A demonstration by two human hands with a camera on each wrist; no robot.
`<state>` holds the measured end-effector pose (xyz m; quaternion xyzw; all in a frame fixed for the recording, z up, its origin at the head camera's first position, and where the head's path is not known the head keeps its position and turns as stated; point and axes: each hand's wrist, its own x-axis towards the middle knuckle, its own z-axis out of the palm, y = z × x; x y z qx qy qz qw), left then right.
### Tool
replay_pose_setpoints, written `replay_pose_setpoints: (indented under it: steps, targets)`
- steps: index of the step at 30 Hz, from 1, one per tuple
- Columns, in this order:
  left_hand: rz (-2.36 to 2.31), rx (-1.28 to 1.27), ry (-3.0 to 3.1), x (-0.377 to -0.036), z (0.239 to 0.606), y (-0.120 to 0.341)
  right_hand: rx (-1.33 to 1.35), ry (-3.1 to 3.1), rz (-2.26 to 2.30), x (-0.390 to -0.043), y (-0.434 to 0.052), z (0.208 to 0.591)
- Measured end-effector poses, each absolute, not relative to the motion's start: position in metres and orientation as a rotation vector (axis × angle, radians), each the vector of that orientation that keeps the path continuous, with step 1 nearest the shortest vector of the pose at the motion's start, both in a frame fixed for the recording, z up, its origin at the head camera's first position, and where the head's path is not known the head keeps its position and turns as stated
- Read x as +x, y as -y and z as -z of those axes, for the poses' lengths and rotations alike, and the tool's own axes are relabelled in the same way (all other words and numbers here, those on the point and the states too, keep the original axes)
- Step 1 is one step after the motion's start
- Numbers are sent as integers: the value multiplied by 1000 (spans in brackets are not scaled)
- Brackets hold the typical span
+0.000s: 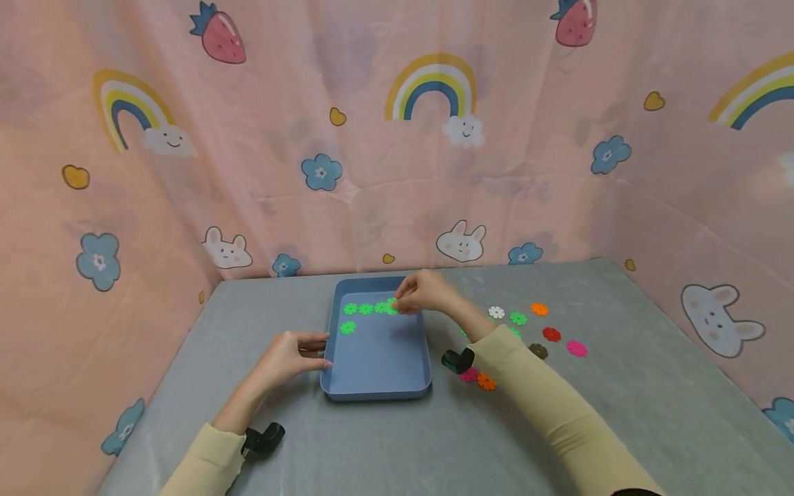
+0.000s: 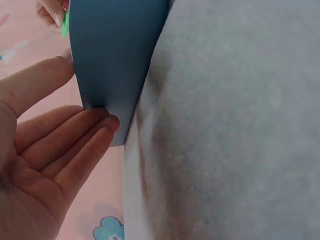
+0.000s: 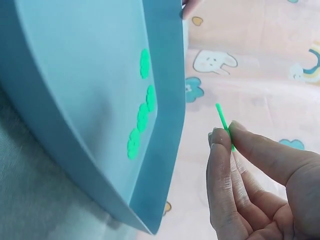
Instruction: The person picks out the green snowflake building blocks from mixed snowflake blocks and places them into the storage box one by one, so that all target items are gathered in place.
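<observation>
A blue tray sits on the grey table, with a row of green flower pieces along its far side and one more green piece below them. My right hand hovers over the tray's far right corner and pinches a thin green flower piece between thumb and fingers. My left hand rests with straight fingers against the tray's left wall. The tray fills the right wrist view, green pieces lying inside.
Loose flower pieces lie right of the tray: white, green, orange, red, pink, brown and an orange one near my right forearm. Pink patterned cloth walls close in three sides.
</observation>
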<state>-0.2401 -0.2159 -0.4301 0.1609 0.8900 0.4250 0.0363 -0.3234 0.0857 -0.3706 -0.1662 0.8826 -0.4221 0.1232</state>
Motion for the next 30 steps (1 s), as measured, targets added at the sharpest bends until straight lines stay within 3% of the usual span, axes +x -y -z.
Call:
replay_pose_setpoints:
  steps: [30]
  targets:
    - [-1320, 495, -2730, -242, 433, 214, -280, -2408, 1222, -344, -29, 394]
